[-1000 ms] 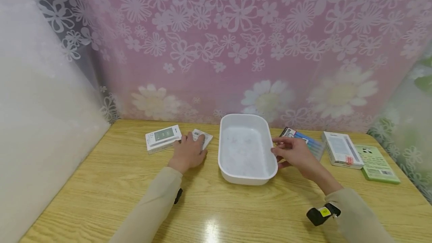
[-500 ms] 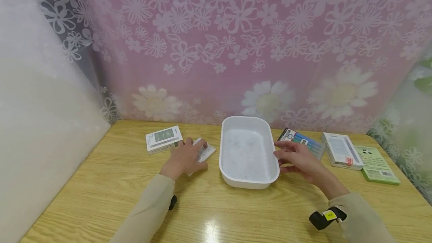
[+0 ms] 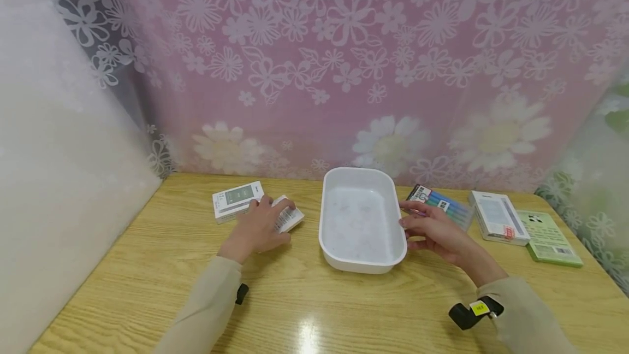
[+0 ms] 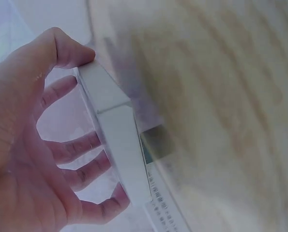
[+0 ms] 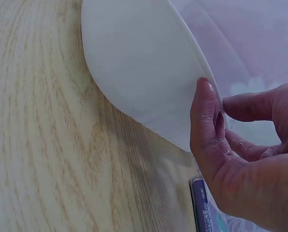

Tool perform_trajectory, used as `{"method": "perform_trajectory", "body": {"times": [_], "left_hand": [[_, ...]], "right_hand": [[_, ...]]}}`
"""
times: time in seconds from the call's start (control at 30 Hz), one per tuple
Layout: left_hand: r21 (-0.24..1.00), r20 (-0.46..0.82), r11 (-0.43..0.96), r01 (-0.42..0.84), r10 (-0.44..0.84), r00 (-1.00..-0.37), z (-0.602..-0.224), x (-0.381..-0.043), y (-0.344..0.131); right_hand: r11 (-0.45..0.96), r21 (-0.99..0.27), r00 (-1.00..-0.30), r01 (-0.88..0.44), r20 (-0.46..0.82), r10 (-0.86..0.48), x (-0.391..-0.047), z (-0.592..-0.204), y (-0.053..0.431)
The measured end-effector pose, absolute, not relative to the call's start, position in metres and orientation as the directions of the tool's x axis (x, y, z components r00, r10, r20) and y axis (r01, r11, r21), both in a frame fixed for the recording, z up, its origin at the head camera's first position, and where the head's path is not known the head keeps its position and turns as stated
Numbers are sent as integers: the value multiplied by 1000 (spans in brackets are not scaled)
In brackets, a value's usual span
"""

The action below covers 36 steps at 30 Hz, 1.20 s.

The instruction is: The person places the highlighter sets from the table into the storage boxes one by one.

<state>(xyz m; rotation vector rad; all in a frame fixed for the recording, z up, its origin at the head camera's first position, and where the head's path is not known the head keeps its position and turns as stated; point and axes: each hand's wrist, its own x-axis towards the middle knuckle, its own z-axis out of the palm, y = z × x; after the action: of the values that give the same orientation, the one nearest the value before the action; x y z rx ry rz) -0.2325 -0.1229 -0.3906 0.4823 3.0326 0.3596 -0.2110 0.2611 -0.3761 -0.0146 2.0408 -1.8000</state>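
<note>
A small white box (image 3: 291, 219) with printed text and a barcode is in my left hand (image 3: 255, 228), to the left of the basin. The left wrist view shows thumb and fingers gripping the white box (image 4: 124, 150) by its edges, tilted over the table. A white plastic basin (image 3: 362, 267) with rounded corners stands in the middle, its inside bare. At its right side, my right hand (image 3: 437, 231) pinches the rim with fingertips and thumb. In the right wrist view the basin's outer wall (image 5: 144, 58) fills the top, beside those fingertips.
Behind my left hand lies a larger white box (image 3: 238, 196) with a calculator-like picture. Right of the basin are a pack of coloured pens (image 3: 454, 211), another white box (image 3: 498, 218) and a green packet (image 3: 552, 239). A flowered pink curtain (image 3: 314, 70) hangs behind the wooden table (image 3: 275, 299).
My left hand has picked up the small box and drawn it left and toward me, tilting it. The basin has shifted slightly right and nearer, with my right hand still at its rim.
</note>
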Motion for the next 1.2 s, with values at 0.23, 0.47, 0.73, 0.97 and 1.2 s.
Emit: {"method": "perform_trajectory", "body": {"times": [0.23,0.47,0.73,0.97,1.2], "left_hand": [[272,72,905,327,320,-945,-375,-225,-127],[285,172,875,392,356,-919,-364,-215,-126],[286,213,847,449,400,-891,-348,-206,-114],[296,230,810,506,454,-861,-339,-202,-98],[290,257,757,585,527,-810,-336,-200,-80]], "right_hand": [[150,-957,-921,249,-282,-269,-211,-379,263],[161,-958,-925,239,-275,-264,-211,-379,262],[151,-960,-926,237,-270,-263,-211,-380,260],[149,-963,-929,225,-258,-266,-213,-383,261],[161,-960,-928,227,-264,-264,-213,-383,262]]}}
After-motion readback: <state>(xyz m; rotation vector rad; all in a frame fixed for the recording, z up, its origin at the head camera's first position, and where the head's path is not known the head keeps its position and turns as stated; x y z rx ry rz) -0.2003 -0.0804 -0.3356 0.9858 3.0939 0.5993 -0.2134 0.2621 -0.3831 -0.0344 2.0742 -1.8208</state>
